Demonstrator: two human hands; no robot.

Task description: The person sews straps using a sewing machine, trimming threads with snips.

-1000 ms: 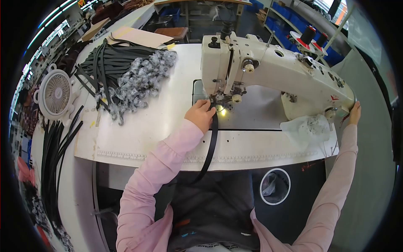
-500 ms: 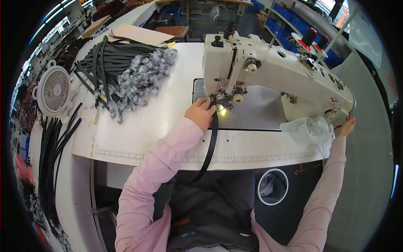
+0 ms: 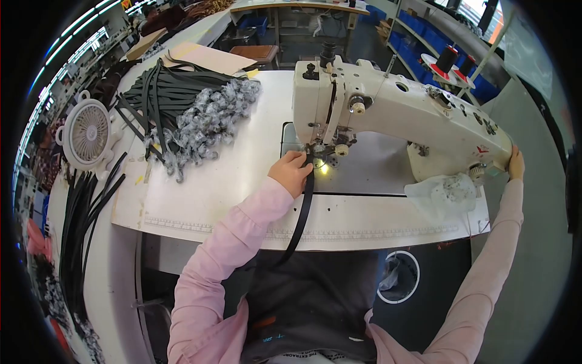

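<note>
My left hand point(image 3: 292, 173) pinches a black strap point(image 3: 304, 209) close to the needle area of a white sewing machine point(image 3: 388, 97). From there the strap curves down over the table's front edge towards my lap. Its upper end is hidden by my fingers and the machine's foot. At the far right, my right hand point(image 3: 516, 162) is curled round the handwheel at the end of the machine; the wheel is mostly hidden. A small lamp point(image 3: 324, 168) glows beside the needle.
Left on the white table point(image 3: 212, 194) lies a pile of black straps point(image 3: 170, 91) with plastic-wrapped ends point(image 3: 209, 121). A small fan point(image 3: 88, 133) and more straps point(image 3: 79, 224) are farther left. A plastic bag point(image 3: 442, 197) hangs below the machine arm. A white-rimmed bin point(image 3: 417, 276) stands below.
My right hand has moved up along the machine's right end, from its lower corner. My left hand stays at the needle with the strap. The whole view has shifted slightly.
</note>
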